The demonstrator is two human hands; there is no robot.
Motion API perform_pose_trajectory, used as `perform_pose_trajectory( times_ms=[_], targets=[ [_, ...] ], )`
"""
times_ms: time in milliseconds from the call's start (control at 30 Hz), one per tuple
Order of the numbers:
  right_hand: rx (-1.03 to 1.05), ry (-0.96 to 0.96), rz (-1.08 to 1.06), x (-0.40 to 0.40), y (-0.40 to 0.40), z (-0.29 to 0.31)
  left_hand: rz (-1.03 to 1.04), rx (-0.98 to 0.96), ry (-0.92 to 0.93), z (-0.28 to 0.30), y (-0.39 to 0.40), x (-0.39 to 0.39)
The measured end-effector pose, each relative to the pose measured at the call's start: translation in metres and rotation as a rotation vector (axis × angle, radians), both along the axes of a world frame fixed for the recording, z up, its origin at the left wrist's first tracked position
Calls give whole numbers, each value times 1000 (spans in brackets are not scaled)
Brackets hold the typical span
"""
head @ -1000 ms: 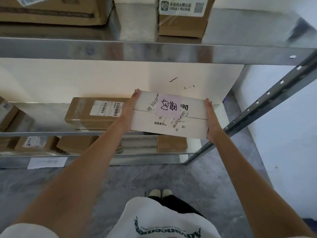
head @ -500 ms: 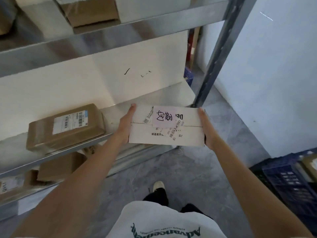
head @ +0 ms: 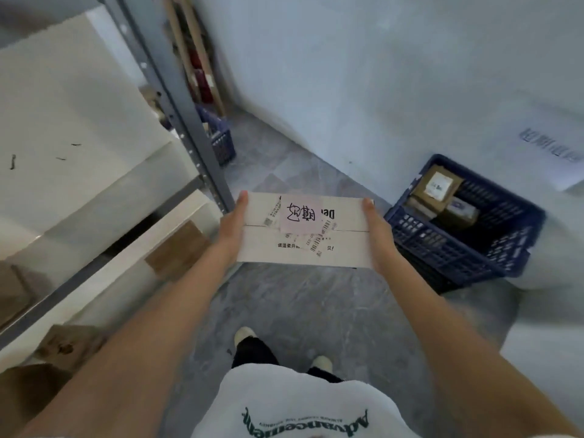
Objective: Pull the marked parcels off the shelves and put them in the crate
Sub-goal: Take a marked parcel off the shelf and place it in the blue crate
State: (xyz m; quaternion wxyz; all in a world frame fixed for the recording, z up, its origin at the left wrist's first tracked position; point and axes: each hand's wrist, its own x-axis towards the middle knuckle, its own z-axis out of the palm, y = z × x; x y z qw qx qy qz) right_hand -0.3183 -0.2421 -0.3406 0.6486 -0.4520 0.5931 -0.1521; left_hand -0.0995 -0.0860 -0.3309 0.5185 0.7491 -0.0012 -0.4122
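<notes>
A flat white parcel [head: 303,251] with a pale pink handwritten note and barcode stickers hangs in the air over the grey floor, clear of the shelves. My left hand [head: 232,226] holds its left edge and my right hand [head: 377,232] holds its right edge, fingers lying along the sides. The dark blue plastic crate [head: 448,248] stands on the floor just right of the parcel, against the wall, with a few brown parcels [head: 437,188] inside.
The metal shelf unit [head: 177,99] fills the left side, with brown boxes [head: 177,251] on its lower levels. A second blue crate [head: 221,137] sits behind the shelf post in the corner. My feet are below, on the grey floor.
The parcel has come off the shelf and swung right with both hands on it. My view has turned from the shelves toward the floor, and the blue crate is now close by.
</notes>
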Motion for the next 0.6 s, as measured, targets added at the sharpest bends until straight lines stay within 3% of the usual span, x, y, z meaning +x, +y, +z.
perform_pose_trajectory(
  times_ms=[300, 600],
  targets=[
    [0, 78, -331, -159, -66, 0, -352, -15, 47, -5, -129, -130],
    [27, 119, -580, -220, -139, -30, -591, 28, 31, -48, -266, -178]
  ],
)
